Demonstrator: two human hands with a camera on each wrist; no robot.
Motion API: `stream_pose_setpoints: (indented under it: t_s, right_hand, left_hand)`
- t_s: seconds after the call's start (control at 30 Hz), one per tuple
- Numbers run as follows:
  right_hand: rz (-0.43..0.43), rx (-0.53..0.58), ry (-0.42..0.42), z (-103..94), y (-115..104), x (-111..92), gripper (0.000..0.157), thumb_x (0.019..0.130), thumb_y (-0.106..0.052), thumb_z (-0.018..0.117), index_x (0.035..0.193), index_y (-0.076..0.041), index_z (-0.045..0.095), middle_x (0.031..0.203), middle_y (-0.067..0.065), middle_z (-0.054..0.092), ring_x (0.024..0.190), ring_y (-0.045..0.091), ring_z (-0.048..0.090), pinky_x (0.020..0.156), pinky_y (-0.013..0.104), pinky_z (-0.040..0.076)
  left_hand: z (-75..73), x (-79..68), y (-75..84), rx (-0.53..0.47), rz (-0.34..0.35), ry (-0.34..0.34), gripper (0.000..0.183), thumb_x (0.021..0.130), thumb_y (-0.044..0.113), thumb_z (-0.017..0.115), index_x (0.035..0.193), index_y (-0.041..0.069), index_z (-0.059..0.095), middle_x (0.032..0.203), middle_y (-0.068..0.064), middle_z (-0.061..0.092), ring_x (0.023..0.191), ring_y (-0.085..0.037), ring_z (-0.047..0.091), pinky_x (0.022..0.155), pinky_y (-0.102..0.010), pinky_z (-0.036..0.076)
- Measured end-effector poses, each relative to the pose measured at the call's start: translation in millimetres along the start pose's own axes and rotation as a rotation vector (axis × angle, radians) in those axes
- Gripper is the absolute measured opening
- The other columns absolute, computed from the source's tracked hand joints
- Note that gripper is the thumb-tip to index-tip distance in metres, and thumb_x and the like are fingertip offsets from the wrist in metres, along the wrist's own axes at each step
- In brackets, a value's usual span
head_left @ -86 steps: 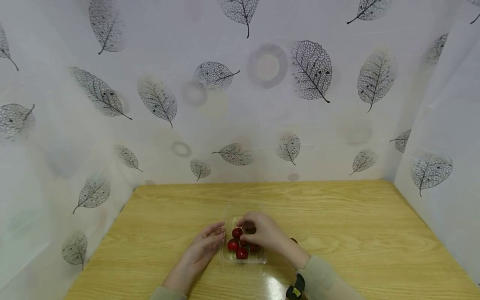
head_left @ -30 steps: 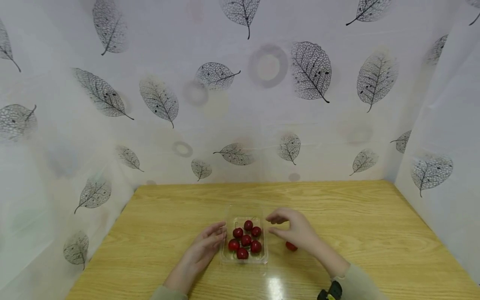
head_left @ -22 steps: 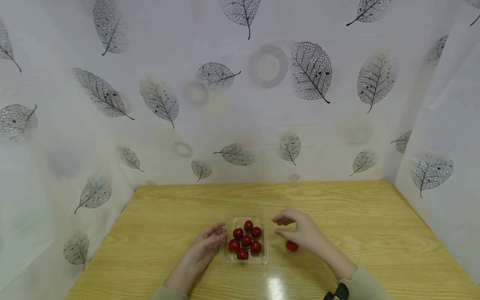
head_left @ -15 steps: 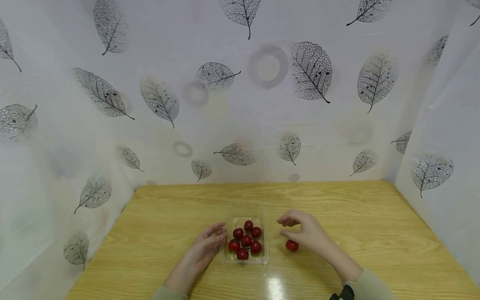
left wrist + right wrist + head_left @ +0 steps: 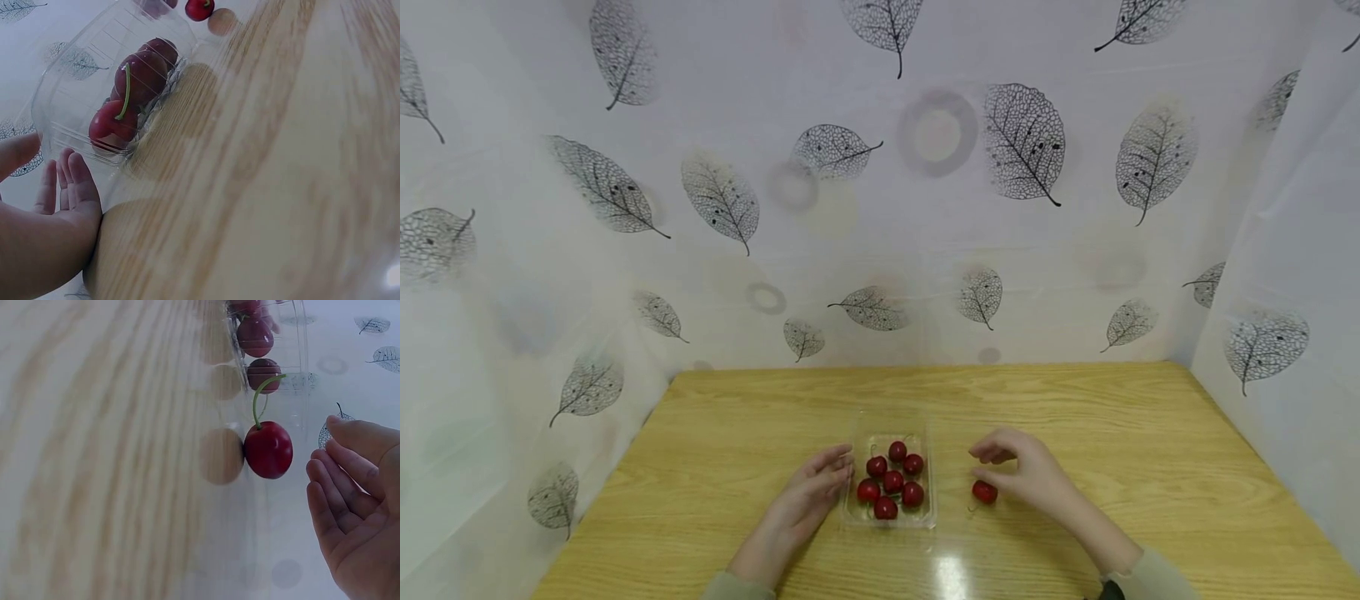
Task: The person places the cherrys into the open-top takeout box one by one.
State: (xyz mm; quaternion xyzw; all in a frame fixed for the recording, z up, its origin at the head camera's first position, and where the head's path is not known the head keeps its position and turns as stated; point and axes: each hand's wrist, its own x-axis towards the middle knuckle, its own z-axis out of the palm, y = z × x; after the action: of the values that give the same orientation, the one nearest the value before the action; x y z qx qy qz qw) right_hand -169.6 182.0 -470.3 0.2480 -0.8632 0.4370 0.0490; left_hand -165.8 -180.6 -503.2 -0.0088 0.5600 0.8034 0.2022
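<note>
A clear plastic box [image 5: 932,500] holding several red cherries [image 5: 892,482] stands on the table. My left hand [image 5: 805,496] is at the box's left side, fingers relaxed and fingertips right at its wall; the left wrist view shows the fingers [image 5: 81,178] beside the near corner. To the right of the box a single cherry [image 5: 985,492] with a green stem lies on the table. My right hand [image 5: 1026,475] is just above and right of it, thumb and fingers apart. In the right wrist view a gap shows between that cherry [image 5: 269,450] and the fingers [image 5: 350,487].
The wooden table [image 5: 737,417] is bounded at the back and sides by a pale sheet [image 5: 880,250] printed with leaves. A sleeve [image 5: 1153,575] and a dark wrist strap [image 5: 1111,592] show at the lower right.
My right hand has left the inside of the box and moved right, uncovering the single cherry beside the box. My left hand has stayed at the box's left side.
</note>
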Motion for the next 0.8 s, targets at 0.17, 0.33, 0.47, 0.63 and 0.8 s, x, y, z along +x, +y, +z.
stream_pose_setpoints:
  t_s: [0.17, 0.33, 0.47, 0.63, 0.8]
  right_hand:
    - [0.004, 0.022, -0.006, -2.1, 3, -6, 0.024, 0.088, -0.009, 0.085, 0.109, -0.001, 0.076, 0.105, 0.010, 0.077, 0.092, 0.015, 0.072, 0.085, 0.028, 0.062]
    - [0.048, 0.037, -0.022, -2.4, 8, -11, 0.026, 0.088, -0.013, 0.086, 0.110, -0.003, 0.076, 0.106, 0.008, 0.077, 0.094, 0.012, 0.071, 0.085, 0.028, 0.061]
    - [0.077, 0.030, -0.038, -2.4, 8, -14, 0.028, 0.088, -0.015, 0.087, 0.111, -0.005, 0.077, 0.107, 0.007, 0.077, 0.095, 0.016, 0.072, 0.086, 0.028, 0.061]
    - [0.098, 0.022, -0.054, -2.5, 10, -17, 0.028, 0.087, -0.016, 0.087, 0.111, -0.005, 0.077, 0.107, 0.007, 0.078, 0.094, 0.012, 0.071, 0.085, 0.027, 0.061]
    - [0.124, 0.019, -0.071, -2.4, 13, -18, 0.030, 0.086, -0.017, 0.087, 0.111, -0.005, 0.076, 0.106, 0.005, 0.077, 0.093, 0.007, 0.069, 0.086, 0.025, 0.060]
  left_hand:
    - [0.5, 0.2, 0.2, 0.001, -0.003, 0.001, 0.051, 0.103, 0.000, 0.058, 0.152, -0.001, 0.045, 0.124, 0.004, 0.058, 0.112, -0.004, 0.061, 0.102, -0.020, 0.050]
    - [-0.7, 0.6, -0.5, -0.004, -0.003, -0.007, 0.047, 0.103, 0.000, 0.058, 0.149, 0.002, 0.048, 0.122, 0.006, 0.059, 0.111, -0.004, 0.061, 0.102, -0.019, 0.050]
    - [-0.6, 0.5, -0.5, 0.001, -0.001, -0.012, 0.048, 0.103, 0.000, 0.058, 0.150, 0.001, 0.047, 0.122, 0.005, 0.058, 0.112, -0.004, 0.060, 0.102, -0.019, 0.050]
    - [0.0, 0.2, 0.2, 0.015, 0.008, -0.026, 0.052, 0.104, 0.002, 0.058, 0.154, -0.002, 0.042, 0.125, 0.005, 0.057, 0.114, -0.004, 0.059, 0.102, -0.019, 0.049]
    - [1.4, 0.3, 1.0, 0.014, -0.001, -0.020, 0.054, 0.105, 0.002, 0.057, 0.155, -0.003, 0.040, 0.126, 0.005, 0.056, 0.114, -0.004, 0.059, 0.103, -0.019, 0.049]
